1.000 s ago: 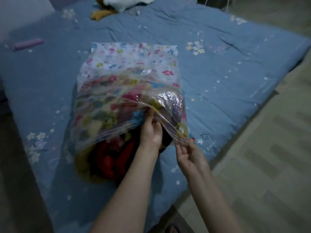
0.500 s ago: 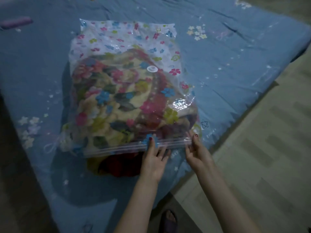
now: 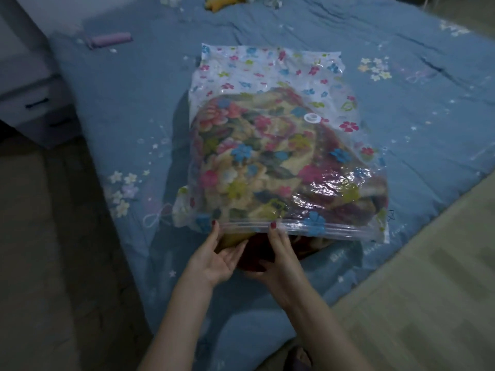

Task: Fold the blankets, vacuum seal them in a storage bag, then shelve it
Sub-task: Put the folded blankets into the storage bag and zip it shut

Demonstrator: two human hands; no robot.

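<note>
A clear storage bag [image 3: 267,73] printed with small flowers lies on the blue bed [image 3: 401,135]. A folded floral blanket [image 3: 254,162] fills it, and a dark red part shows at the open mouth near me. The white valve [image 3: 312,118] sits on top of the bag. The zip strip [image 3: 334,231] runs along the near edge. My left hand [image 3: 214,255] pinches the strip near its left end, thumb on top. My right hand [image 3: 280,253] holds the strip a little to the right, one fingertip on top of it.
A purple hand pump [image 3: 111,40] lies at the bed's far left. A yellow and white plush toy [image 3: 222,1] is at the far edge. A drawer unit [image 3: 34,103] stands left of the bed. Pale floor [image 3: 428,290] lies to the right, and my foot [image 3: 297,357] shows below.
Both hands have moved left along the zip strip, from its right end to its left part. The bag mouth, held up a second ago, now lies flat.
</note>
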